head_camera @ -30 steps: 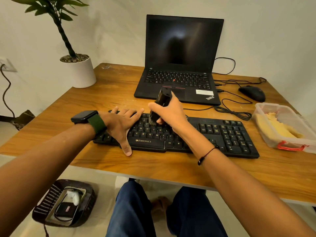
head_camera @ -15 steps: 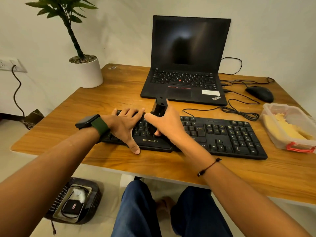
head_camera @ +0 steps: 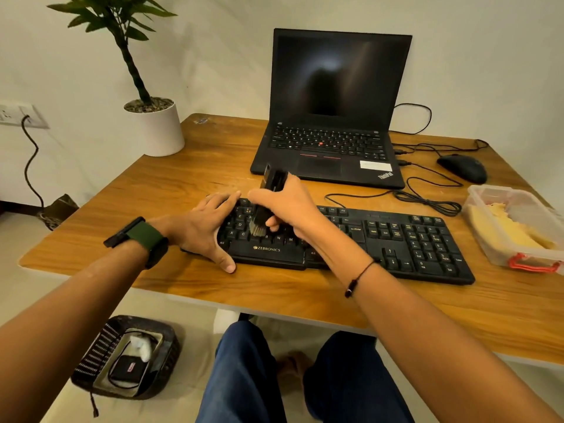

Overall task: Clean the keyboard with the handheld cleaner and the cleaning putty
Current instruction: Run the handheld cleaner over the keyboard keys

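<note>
A black Zebronics keyboard (head_camera: 396, 239) lies across the front of the wooden desk (head_camera: 183, 184). My right hand (head_camera: 290, 209) grips a black handheld cleaner (head_camera: 271, 190), held nearly upright with its brush tip on the letter keys at the keyboard's left half. My left hand (head_camera: 204, 227) lies flat on the keyboard's left end, fingers straight, thumb down at the front edge. Yellow cleaning putty (head_camera: 503, 227) sits in a clear plastic box (head_camera: 525, 257) with red clasps at the right.
An open black laptop (head_camera: 332, 117) stands behind the keyboard. A black mouse (head_camera: 462, 167) and loose cables (head_camera: 427, 199) lie at the back right. A potted plant (head_camera: 152, 123) stands at the back left corner. A basket (head_camera: 128, 358) sits on the floor below.
The brush tip has swept slightly across the left letter keys under my right hand. My left hand stays pressed on the keyboard's left end. The camera has shifted a little.
</note>
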